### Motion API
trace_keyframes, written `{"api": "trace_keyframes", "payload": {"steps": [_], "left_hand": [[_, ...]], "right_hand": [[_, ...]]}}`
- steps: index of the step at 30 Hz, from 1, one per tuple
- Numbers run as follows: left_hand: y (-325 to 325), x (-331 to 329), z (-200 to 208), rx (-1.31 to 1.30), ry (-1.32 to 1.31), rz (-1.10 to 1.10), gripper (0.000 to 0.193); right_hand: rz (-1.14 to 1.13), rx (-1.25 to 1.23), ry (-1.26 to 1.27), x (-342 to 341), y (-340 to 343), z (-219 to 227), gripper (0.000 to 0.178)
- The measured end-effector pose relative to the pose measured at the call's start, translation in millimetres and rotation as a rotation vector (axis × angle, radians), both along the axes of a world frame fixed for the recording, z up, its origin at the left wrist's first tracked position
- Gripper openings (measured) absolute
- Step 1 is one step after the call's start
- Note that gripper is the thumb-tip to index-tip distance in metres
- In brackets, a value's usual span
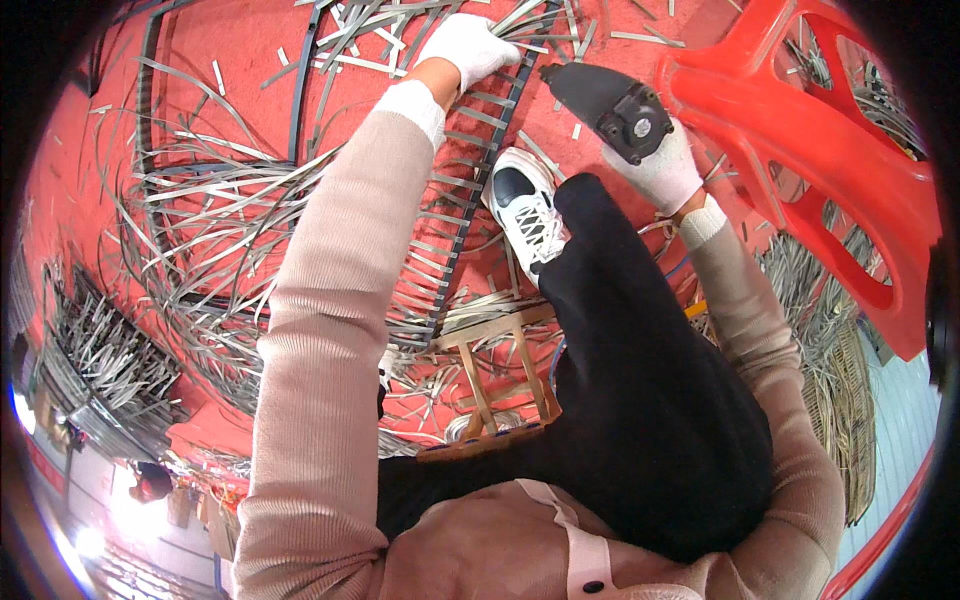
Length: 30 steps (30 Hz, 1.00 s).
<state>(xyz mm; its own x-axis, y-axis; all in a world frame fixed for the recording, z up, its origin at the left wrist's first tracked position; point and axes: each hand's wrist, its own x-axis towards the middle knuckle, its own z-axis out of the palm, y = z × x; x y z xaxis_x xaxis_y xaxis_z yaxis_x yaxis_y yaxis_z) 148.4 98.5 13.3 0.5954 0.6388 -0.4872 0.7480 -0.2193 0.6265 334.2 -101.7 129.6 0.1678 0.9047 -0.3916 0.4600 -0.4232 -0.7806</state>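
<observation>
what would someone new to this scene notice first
Probably the big glossy red plastic piece with cut-outs, at the upper right. Next, perhaps, the dark tool in the gloved right hand, just left of that piece. Then the tangle of grey strips spread across the left, with the gloved left hand at the top.

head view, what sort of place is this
Probably a workshop or small factory floor: a gloved right hand holds a black handheld tool, a dark frame is strung with grey strips, and more loose strips litter the red floor.
</observation>
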Motion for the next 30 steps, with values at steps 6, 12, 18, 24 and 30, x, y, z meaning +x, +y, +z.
{"api": "trace_keyframes", "payload": {"steps": [6, 12, 18, 24, 30], "left_hand": [[4, -5, 6, -0.133, -0.057, 0.029, 0.043], [2, -9, 19, -0.404, -0.208, 0.232, 0.027], [3, -8, 19, -0.335, -0.175, 0.183, 0.030], [1, -8, 19, -0.380, -0.212, 0.235, 0.034], [2, -16, 13, -0.378, -0.422, 0.228, 0.037]], "right_hand": [[0.106, -0.004, -0.117, -1, 6, 3, 0.022], [0.045, -0.005, -0.023, -4, 10, 3, 0.024], [0.057, -0.015, -0.033, -5, 12, 3, 0.026], [0.045, 0.000, -0.022, -7, 15, 3, 0.026], [0.098, -0.034, -0.159, -4, 17, -5, 0.027]]}}
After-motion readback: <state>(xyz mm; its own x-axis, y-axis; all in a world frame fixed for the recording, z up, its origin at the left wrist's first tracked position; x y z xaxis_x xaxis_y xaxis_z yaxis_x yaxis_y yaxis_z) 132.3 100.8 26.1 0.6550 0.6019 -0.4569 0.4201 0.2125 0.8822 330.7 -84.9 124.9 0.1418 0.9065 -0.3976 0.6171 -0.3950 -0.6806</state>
